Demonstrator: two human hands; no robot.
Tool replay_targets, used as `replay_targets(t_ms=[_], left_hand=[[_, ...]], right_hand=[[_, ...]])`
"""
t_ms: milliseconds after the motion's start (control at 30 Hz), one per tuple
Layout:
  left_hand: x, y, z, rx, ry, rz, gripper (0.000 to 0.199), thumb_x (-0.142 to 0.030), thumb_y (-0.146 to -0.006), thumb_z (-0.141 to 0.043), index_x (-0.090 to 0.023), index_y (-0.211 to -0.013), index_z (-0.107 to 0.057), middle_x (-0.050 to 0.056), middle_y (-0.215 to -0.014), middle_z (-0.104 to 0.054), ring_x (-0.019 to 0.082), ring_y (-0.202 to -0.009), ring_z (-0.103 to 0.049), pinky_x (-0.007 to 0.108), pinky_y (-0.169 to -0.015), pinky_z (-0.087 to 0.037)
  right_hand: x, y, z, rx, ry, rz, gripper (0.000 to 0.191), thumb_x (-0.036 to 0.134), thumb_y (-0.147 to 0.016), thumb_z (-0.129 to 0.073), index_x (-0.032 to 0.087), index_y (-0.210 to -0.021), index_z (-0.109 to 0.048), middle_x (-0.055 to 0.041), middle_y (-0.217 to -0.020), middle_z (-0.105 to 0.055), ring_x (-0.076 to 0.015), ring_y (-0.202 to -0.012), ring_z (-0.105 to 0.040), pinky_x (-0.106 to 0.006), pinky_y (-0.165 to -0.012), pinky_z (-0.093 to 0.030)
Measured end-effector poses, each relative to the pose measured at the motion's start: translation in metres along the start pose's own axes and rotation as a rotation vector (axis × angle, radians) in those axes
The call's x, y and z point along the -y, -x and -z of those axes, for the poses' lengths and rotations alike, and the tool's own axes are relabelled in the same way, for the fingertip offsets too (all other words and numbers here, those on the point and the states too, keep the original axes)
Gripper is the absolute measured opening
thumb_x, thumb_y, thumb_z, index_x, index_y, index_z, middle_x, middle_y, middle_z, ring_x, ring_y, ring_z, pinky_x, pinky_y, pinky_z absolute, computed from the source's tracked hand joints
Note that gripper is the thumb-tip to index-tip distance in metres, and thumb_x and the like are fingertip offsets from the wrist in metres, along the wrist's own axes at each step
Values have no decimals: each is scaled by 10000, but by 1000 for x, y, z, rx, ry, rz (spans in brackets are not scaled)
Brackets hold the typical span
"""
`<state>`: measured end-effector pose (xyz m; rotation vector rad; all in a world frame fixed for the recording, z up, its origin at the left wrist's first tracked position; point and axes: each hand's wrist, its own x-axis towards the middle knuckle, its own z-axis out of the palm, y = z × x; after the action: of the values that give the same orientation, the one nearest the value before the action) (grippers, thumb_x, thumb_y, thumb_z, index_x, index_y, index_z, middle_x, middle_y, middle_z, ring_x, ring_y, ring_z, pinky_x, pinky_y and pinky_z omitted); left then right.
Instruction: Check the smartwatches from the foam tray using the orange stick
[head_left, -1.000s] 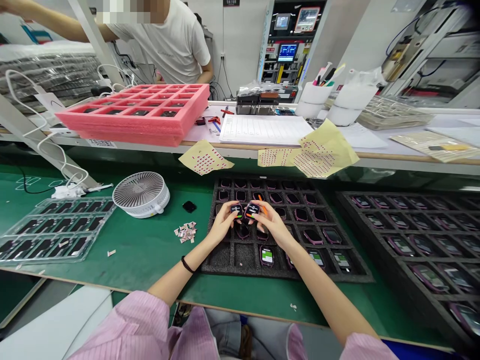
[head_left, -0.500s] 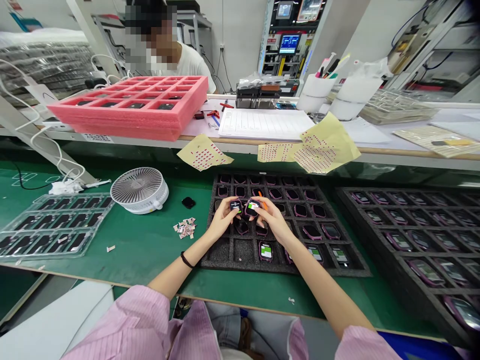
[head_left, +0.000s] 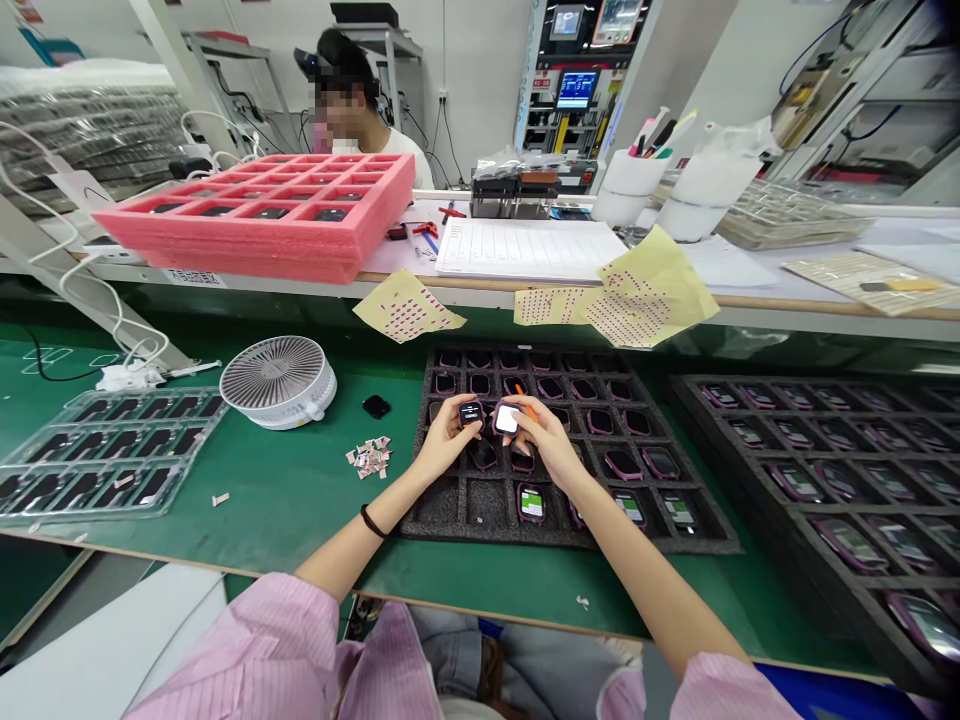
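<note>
My left hand (head_left: 450, 438) is shut on a small dark smartwatch body (head_left: 471, 414), its lit screen facing up. My right hand (head_left: 546, 440) holds a second watch body (head_left: 507, 420) with a purple-pink edge and a white face. An orange pick-like tool (head_left: 527, 408) shows behind its fingers. Both hands are above a black foam tray (head_left: 570, 535) whose compartments hold similar watch bodies, several with green-and-white screens. The hands hide the tray's middle cells.
A second black tray (head_left: 750, 470) of watches lies to the right. To the left are a white fan (head_left: 277, 382), loose label scraps (head_left: 371, 458) and a clear plastic tray (head_left: 112, 460). Sticker sheets (head_left: 637, 305) hang from the shelf holding a pink foam tray (head_left: 255, 248). A co-worker (head_left: 394, 145) sits beyond.
The right-hand watch has turned, showing a white face instead of a dark screen. The co-worker has moved from standing close by to sitting farther back.
</note>
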<state>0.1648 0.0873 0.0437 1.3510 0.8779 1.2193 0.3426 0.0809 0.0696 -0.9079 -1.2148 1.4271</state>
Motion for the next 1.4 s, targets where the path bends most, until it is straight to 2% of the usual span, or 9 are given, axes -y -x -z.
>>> replay_targets(t_ms=[67,267,467,633,833,1000,1133,1233,1400], left_hand=[[0,0,0,-6,-11,-8,478,-375,-766,-685,-189,-1158,-485,56,-1006,-588,136,-828,-584,255,-707,-514],[-1,-2,2,-43,-15,28,427,-468,-837,-571,-173,-1142,-515,57,-952,-605,94,-611,-586,192,-458,-392],[-4,-1,3,-46,-22,47,363,-484,-854,-537,-164,-1023,-571,15,-819,-612,82,-522,-579,186,-436,-370],[-4,0,2,-23,13,28,402,-449,-823,-599,-171,-1106,-537,41,-913,-626,92,-605,-595,180,-461,-397],[0,0,1,-3,-7,-39,470,-361,-756,-701,-185,-1140,-495,62,-1017,-615,158,-899,-613,243,-715,-523],[-2,-1,3,-36,13,14,413,-455,-824,-593,-174,-1117,-516,48,-942,-617,99,-629,-608,187,-474,-415],[-2,-2,6,-48,-33,43,353,-464,-865,-522,-162,-1041,-567,24,-804,-624,107,-535,-597,206,-449,-390],[1,-2,6,-22,-27,32,347,-435,-866,-528,-161,-1075,-562,26,-799,-625,122,-560,-608,211,-458,-400],[6,-2,5,-8,38,-13,451,-362,-818,-610,-203,-1220,-481,79,-1063,-599,139,-755,-629,198,-520,-446]], right_hand=[[0,1,0,1,-4,-3,292,385,-781,-650,224,-1019,-599,-18,-847,-608,-118,-540,-612,-185,-361,-318],[2,2,-2,-5,-2,-3,278,383,-787,-644,220,-1009,-605,-14,-822,-607,-112,-533,-606,-181,-367,-318],[1,2,-2,-4,20,-2,276,387,-799,-631,211,-1010,-609,-16,-823,-618,-112,-533,-607,-184,-368,-325],[0,1,-1,-5,8,2,276,385,-792,-638,215,-1008,-613,-12,-827,-617,-108,-533,-615,-175,-368,-327],[-2,0,0,5,-15,12,286,370,-778,-653,221,-1017,-606,-11,-837,-608,-109,-534,-615,-173,-359,-322],[-2,1,-1,2,-6,12,278,375,-789,-643,218,-1015,-608,-15,-845,-617,-110,-534,-614,-178,-363,-332],[-1,1,-1,-2,13,13,253,382,-804,-629,213,-993,-615,-8,-806,-621,-102,-513,-604,-175,-364,-326],[-3,0,0,-9,29,15,241,388,-816,-615,211,-979,-614,-11,-802,-623,-96,-497,-596,-174,-361,-319],[-5,0,0,6,21,37,316,381,-783,-653,233,-1054,-584,-32,-915,-612,-119,-577,-623,-178,-363,-339]])
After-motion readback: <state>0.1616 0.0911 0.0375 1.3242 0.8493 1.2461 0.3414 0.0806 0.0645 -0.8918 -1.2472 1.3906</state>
